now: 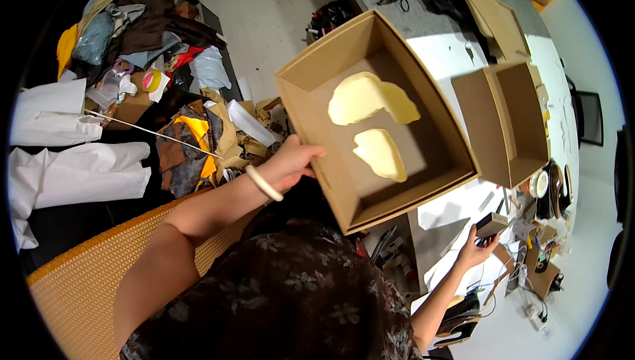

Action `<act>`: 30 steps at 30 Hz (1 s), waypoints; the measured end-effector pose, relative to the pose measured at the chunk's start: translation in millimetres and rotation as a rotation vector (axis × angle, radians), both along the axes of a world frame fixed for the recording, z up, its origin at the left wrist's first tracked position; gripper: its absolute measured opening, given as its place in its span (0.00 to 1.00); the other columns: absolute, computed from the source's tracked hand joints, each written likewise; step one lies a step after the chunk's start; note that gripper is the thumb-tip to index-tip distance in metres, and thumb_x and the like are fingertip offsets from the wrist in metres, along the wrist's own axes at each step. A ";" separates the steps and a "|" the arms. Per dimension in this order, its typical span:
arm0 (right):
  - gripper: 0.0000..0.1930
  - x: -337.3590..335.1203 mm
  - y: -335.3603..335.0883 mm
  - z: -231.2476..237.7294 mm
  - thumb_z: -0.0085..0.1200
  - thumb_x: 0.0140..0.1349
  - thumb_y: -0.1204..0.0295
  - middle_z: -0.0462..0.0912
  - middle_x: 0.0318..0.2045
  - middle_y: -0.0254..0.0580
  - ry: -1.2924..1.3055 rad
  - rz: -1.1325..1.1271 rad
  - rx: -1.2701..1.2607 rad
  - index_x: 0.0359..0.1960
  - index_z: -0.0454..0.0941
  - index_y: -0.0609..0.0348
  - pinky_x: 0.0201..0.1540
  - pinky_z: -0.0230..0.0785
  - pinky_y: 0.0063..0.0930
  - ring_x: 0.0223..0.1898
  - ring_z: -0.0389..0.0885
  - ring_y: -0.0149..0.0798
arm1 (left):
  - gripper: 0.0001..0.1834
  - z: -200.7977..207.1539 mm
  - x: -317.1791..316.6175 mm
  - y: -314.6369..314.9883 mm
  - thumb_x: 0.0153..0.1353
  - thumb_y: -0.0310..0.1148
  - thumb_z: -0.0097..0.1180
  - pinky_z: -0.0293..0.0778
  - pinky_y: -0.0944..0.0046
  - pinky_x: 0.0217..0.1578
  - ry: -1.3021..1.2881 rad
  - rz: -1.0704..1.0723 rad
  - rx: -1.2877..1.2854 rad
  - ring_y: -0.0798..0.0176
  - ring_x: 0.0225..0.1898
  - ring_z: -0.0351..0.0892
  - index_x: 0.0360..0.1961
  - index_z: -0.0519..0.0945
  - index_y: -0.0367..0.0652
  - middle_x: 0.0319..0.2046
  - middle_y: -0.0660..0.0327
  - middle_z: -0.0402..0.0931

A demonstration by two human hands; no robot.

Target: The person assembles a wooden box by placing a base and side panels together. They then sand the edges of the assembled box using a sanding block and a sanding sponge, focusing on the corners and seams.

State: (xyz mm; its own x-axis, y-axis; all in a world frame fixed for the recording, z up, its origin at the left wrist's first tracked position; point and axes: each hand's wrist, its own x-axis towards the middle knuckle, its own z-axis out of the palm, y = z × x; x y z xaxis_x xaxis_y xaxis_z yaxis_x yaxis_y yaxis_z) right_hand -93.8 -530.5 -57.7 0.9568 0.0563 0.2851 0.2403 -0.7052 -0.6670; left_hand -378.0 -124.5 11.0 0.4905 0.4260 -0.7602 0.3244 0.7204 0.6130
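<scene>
My left hand [296, 162] grips the left wall of an open brown cardboard box [338, 191], thumb over the rim. The box is tilted so that its inside faces me. Two pale yellow pieces with irregular curved outlines lie on its bottom: a larger yellow piece [357, 100] and a smaller yellow piece [379, 152]. Their material I cannot tell. Away to the right, over the white table, my right hand [474, 250] is closed around a small dark block [491, 225] with a brownish top. What kind of thing the block is does not show.
Another open cardboard box [486, 109] stands on the table [433, 52] to the right. Tools, cables and scraps crowd the table's right end. At left are piled fabrics [152, 29], a thin stick [155, 134] and white cloth [86, 175]. A woven seat [99, 280] is beside me.
</scene>
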 end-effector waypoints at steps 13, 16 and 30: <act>0.34 -31.8 333.7 68.4 0.62 0.56 0.76 0.72 0.52 0.48 0.002 0.661 0.297 0.63 0.59 0.66 0.60 0.58 0.33 0.53 0.70 0.40 | 0.19 -27.9 -135.4 214.3 0.54 0.24 0.53 0.81 0.55 0.28 0.232 0.196 0.211 0.56 0.37 0.81 0.48 0.73 0.32 0.39 0.53 0.78; 0.36 -46.2 417.8 63.8 0.63 0.56 0.74 0.71 0.53 0.48 0.045 0.819 0.261 0.64 0.58 0.65 0.60 0.57 0.34 0.54 0.69 0.40 | 0.18 -60.8 -148.0 286.4 0.54 0.24 0.53 0.80 0.54 0.29 0.274 0.188 0.199 0.56 0.38 0.81 0.48 0.73 0.32 0.40 0.53 0.77; 0.35 -60.4 781.3 -18.3 0.61 0.59 0.70 0.72 0.53 0.46 0.715 0.894 0.339 0.65 0.56 0.61 0.53 0.68 0.30 0.52 0.73 0.37 | 0.25 -323.6 -184.9 630.9 0.50 0.30 0.58 0.80 0.52 0.27 0.468 0.127 0.236 0.51 0.39 0.80 0.49 0.69 0.31 0.42 0.48 0.76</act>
State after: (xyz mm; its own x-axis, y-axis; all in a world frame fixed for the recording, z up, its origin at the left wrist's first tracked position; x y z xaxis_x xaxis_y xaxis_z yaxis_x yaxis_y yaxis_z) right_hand -154.2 250.9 -76.0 0.5646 0.8082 -0.1672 0.0551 -0.2390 -0.9694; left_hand -562.9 506.4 -312.5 0.0558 0.6457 -0.7616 0.5215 0.6316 0.5737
